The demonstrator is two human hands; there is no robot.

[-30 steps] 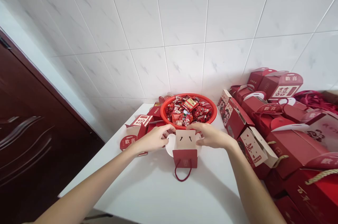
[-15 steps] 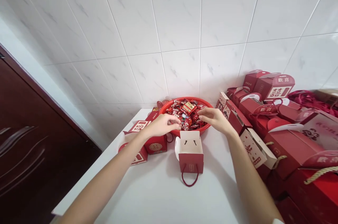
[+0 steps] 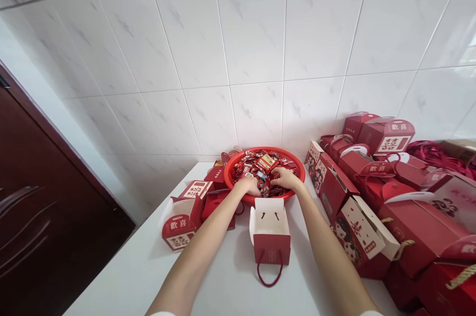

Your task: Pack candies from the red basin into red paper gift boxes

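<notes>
A round red basket [image 3: 301,173] full of red-wrapped sweets [image 3: 256,163] stands against the wall. My left hand [image 3: 250,186] reaches into its near left part, fingertips down among the sweets and hidden. On the right side my right hand [image 3: 283,177] touches the sweets, its fingers bent; whether it grips any cannot be seen. Between my forearms, just in front of the basket, stands a small red box [image 3: 272,248] with its top open, white inside, a dark red cord handle hanging at its front.
Several red boxes [image 3: 179,226] sit left of the basket, beside my left forearm. A large pile of red gift boxes [image 3: 409,221] fills the right side, near my right forearm. Behind is a tiled wall [image 3: 256,33]; a dark door [image 3: 44,197] is at far left.
Both hands have come down from above the basket's near edge into the sweets, and closer together. The view has shifted slightly, so the basket and boxes appear lower.
</notes>
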